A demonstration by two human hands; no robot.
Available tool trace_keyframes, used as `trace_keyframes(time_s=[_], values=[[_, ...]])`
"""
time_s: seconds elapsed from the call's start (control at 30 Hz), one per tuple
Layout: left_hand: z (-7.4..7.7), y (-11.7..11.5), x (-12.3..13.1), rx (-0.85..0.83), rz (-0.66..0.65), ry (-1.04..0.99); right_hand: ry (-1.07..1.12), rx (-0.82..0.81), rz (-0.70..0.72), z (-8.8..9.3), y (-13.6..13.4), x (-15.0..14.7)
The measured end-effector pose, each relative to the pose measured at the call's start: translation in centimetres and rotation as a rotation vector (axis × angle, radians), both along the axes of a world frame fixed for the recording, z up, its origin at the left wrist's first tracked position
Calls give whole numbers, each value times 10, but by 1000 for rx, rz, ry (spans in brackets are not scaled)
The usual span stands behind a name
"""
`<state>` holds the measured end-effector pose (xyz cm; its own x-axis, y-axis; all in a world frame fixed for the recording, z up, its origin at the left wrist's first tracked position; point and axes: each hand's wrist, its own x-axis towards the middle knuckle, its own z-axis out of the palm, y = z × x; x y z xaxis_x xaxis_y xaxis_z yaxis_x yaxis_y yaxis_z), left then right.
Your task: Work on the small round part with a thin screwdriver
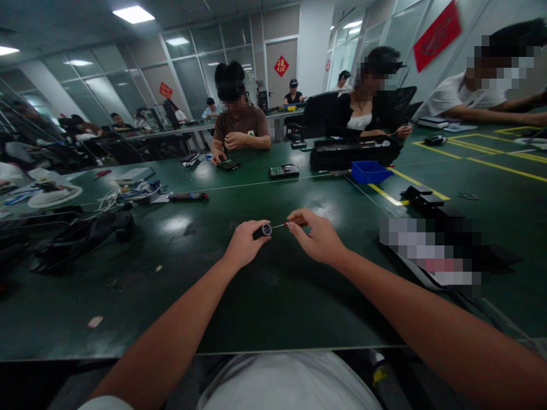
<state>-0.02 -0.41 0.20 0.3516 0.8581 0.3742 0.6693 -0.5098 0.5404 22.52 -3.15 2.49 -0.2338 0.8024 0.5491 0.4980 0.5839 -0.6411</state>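
Note:
My left hand [244, 244] is closed around a small black cylindrical part [262, 230] with a round silvery end facing me. My right hand [315, 234] pinches a thin screwdriver [285, 225] with a reddish handle, its metal tip pointing left at the cylinder's end. Both hands hover just above the dark green table [265, 296], arms stretched out in front of me.
A blue tray [370, 171] and a long black device [354, 151] lie ahead right. Black parts [431, 202] sit at right, cables and black bags [85, 230] at left. A circuit board [284, 171] lies mid-table. Several people work across the table.

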Motion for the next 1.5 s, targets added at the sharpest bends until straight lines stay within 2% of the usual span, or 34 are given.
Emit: trace_keyframes(time_s=[0.07,0.2,0.3,0.5,0.6,0.67,0.73,0.83,1.0,1.23,1.5], values=[[0,0,0,0,1,3,-3,-28,21,1,-1,-1],[-1,1,0,3,-3,8,-4,-51,-41,2,-1,-2],[-2,1,0,11,-8,8,83,-50,-77,-1,-1,-5],[2,1,2,61,34,-11,573,-254,-27,-12,10,-12],[6,0,2,124,-12,-19,894,-499,36,-17,21,-8],[8,0,1,105,-15,2,987,-652,81,-20,28,-3],[8,0,1,49,5,29,980,-654,32,-23,32,1],[6,2,1,1,17,54,886,-563,-28,-25,34,1],[4,1,1,15,0,71,723,-374,-39,-25,28,-5],[7,-2,3,11,-16,109,472,-193,-54,-16,16,-7],[3,-1,3,-11,-30,142,319,-113,-72,-15,9,-7]])
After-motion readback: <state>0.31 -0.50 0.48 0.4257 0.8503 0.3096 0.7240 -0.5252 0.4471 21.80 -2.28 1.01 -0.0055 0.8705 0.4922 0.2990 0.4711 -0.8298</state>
